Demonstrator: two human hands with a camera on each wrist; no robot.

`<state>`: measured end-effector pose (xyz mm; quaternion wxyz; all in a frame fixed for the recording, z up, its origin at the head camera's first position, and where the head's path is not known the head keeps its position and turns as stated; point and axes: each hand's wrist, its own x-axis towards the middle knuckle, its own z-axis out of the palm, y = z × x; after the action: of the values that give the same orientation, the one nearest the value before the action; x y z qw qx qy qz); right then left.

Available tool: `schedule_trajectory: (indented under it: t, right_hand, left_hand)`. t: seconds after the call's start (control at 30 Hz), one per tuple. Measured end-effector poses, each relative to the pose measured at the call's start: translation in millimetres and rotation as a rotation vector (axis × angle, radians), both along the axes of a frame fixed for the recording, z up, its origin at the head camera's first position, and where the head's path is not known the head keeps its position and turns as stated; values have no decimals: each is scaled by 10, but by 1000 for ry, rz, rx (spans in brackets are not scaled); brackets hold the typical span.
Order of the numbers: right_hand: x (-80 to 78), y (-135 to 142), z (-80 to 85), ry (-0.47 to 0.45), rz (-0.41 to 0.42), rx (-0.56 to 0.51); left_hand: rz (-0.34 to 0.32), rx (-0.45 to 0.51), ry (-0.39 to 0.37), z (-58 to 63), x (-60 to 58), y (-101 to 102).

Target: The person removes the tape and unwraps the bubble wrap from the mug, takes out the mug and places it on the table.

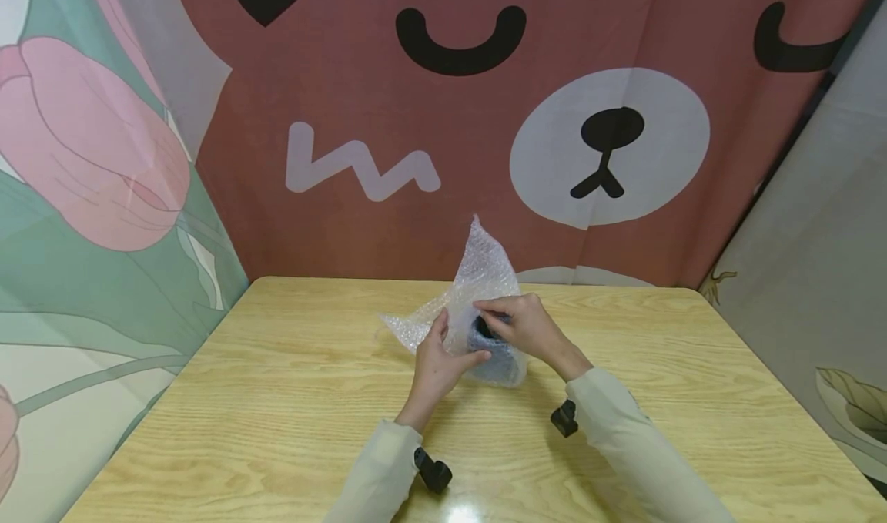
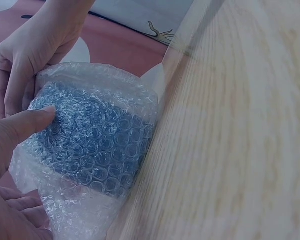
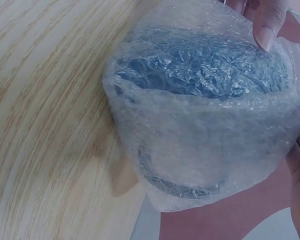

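Note:
A blue cup-like thing [image 3: 205, 70] wrapped in bubble wrap [image 1: 485, 269] stands on the table near its middle; a curved, handle-like shape shows faintly through the wrap in the right wrist view. The left hand [image 1: 440, 365] grips the bundle from its left, thumb laid on the wrapped front and fingers against the wrap behind. At the top, over a dark opening, the right hand [image 1: 530, 326] pinches the bubble wrap with bent fingers. Its fingertips are partly hidden. A loose pointed flap of wrap rises behind the hands, and another spreads left.
The wooden table [image 1: 277, 400] reaches back to a curtain [image 1: 333, 238] with a bear-like print. Printed cloth also hangs on the left and right. A small black camera [image 1: 433, 473] is worn at each wrist.

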<state>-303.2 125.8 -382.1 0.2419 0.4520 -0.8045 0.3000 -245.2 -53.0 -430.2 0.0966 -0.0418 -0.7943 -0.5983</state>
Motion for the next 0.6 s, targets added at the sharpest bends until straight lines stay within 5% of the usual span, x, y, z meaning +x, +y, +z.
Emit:
schedule_trajectory:
  t: [0.6]
  right_hand:
    - [0,28,59,4,-36,-68]
  left_hand:
    - [-4,1,23,5,-3,21]
